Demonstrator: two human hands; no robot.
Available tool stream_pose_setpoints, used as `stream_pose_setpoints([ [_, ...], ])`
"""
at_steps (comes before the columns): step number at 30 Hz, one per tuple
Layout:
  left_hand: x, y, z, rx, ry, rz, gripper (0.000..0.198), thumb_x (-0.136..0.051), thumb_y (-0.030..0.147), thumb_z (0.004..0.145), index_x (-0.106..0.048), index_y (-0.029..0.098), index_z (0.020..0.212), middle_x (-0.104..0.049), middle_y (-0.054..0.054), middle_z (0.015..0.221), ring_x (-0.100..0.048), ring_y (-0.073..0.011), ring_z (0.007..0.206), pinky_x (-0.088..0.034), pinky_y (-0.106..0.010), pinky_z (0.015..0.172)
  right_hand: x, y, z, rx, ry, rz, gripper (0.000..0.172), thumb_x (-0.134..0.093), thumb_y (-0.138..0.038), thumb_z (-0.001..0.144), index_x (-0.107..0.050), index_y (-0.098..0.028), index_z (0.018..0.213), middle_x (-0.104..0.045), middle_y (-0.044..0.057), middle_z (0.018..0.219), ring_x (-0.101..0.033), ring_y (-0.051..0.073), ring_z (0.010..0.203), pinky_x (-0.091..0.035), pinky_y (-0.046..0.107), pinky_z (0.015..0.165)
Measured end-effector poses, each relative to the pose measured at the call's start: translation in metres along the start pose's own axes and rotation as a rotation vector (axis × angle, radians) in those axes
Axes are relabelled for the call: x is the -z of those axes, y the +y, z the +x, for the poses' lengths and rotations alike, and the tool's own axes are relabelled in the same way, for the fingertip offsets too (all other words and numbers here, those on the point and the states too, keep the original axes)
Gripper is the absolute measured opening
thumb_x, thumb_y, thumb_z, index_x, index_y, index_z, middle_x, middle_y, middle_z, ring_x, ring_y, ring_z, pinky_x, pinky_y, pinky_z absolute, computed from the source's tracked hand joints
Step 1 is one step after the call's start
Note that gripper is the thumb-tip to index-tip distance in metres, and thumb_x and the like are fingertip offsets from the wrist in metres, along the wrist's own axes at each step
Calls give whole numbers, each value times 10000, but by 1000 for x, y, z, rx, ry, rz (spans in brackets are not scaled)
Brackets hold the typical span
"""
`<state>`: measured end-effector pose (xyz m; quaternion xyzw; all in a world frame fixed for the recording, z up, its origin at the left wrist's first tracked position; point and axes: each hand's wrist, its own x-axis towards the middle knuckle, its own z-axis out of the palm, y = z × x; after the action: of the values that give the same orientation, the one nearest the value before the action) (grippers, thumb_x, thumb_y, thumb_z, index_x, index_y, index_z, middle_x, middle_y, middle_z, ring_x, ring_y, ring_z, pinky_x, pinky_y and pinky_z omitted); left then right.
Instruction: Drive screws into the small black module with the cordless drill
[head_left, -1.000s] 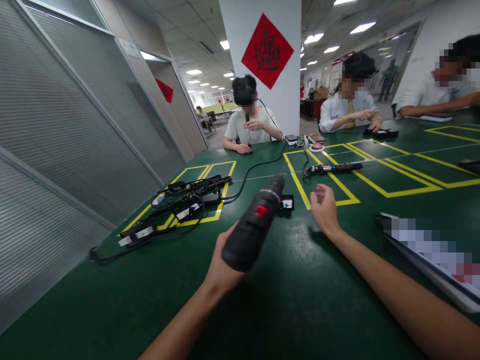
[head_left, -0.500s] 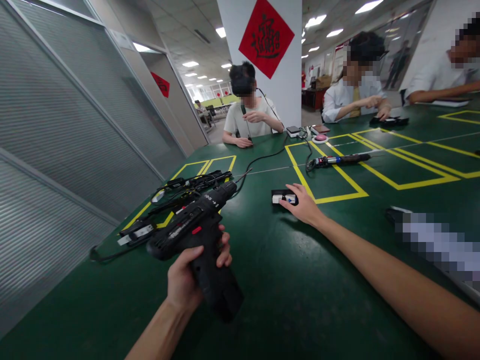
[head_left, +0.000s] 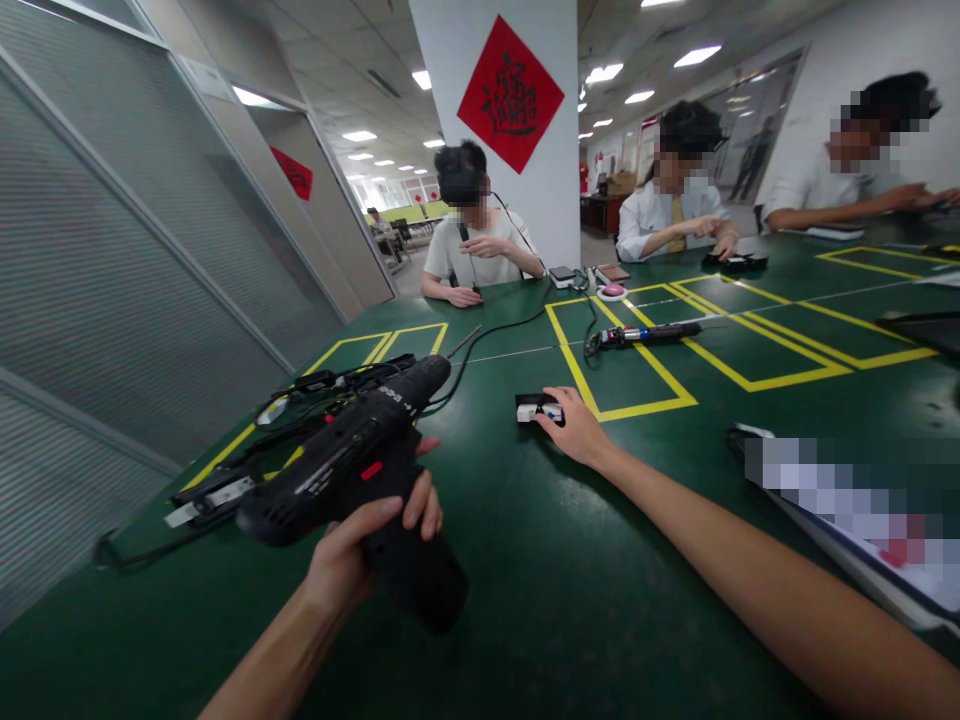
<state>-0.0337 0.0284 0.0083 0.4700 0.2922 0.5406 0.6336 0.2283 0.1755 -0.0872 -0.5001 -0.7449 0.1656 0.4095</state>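
A black cordless drill [head_left: 352, 450] is in my left hand [head_left: 367, 540], its fingers wrapped round the handle. The drill is held above the table, its thin bit pointing forward and slightly right. My right hand [head_left: 574, 425] rests farther forward on the green table [head_left: 525, 560], thumb and fingers closed round a small black-and-white block [head_left: 531, 411]. Part of the block is hidden by the fingers. Behind the drill, on the left, lie several black cabled devices [head_left: 217, 495].
An electric screwdriver [head_left: 649, 334] with a dark cable lies within yellow tape markings [head_left: 645, 408]. On the right is a dark-edged tray or folder [head_left: 742, 445], its contents blurred out. Across the table sit co-workers, one with an upright screwdriver [head_left: 466, 240]. A pink round item [head_left: 613, 291] is near the far edge.
The view has turned slightly to the right, so the table and people appear farther left. The drill's front has tipped up a little. My right hand stays on the block.
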Motion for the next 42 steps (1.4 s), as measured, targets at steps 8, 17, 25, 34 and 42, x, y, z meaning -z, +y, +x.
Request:
stream_pose_setpoints([
  [8, -4, -6, -25, 205, -43, 106, 479, -495, 266, 842, -470, 154, 1307, -535, 3, 640, -567, -177, 512, -467, -366, 575, 3, 2, 1, -39, 11, 53, 538, -573, -419, 850, -480, -191, 1328, -470, 126, 1298, -519, 243, 1177, -409, 404, 1036],
  [17, -7, -9, -29, 316, -38, 367, 413, -547, 294, 862, -526, 125, 1238, -552, -3, 678, -568, -182, 570, -459, -359, 589, 6, 0, 2, -46, -11, 52, 537, -613, -397, 833, -492, -186, 1311, -520, 121, 1267, -521, 244, 1178, -405, 405, 1036],
  [25, -5, -12, -25, 325, 5, 294, 364, -515, 244, 870, -517, 122, 1213, -559, 2, 668, -568, -181, 562, -450, -356, 584, 4, 2, 1, -41, -7, 55, 538, -623, -375, 821, -498, -182, 1307, -535, 123, 1263, -522, 245, 1181, -399, 405, 1047],
  [34, -7, -10, -32, 308, -27, 384, 384, -526, 285, 882, -528, 132, 1234, -572, -6, 693, -578, -180, 589, -460, -355, 612, 4, 5, -1, -33, -30, 48, 574, -598, -377, 831, -460, -191, 1357, -511, 119, 1292, -513, 244, 1199, -396, 414, 1054],
  [42, -8, -11, -36, 293, -47, 449, 386, -526, 313, 891, -524, 140, 1236, -593, -16, 705, -583, -181, 607, -460, -351, 629, 4, 5, 1, -38, -39, 59, 568, -586, -363, 846, -455, -195, 1373, -505, 124, 1301, -509, 248, 1200, -395, 418, 1050],
])
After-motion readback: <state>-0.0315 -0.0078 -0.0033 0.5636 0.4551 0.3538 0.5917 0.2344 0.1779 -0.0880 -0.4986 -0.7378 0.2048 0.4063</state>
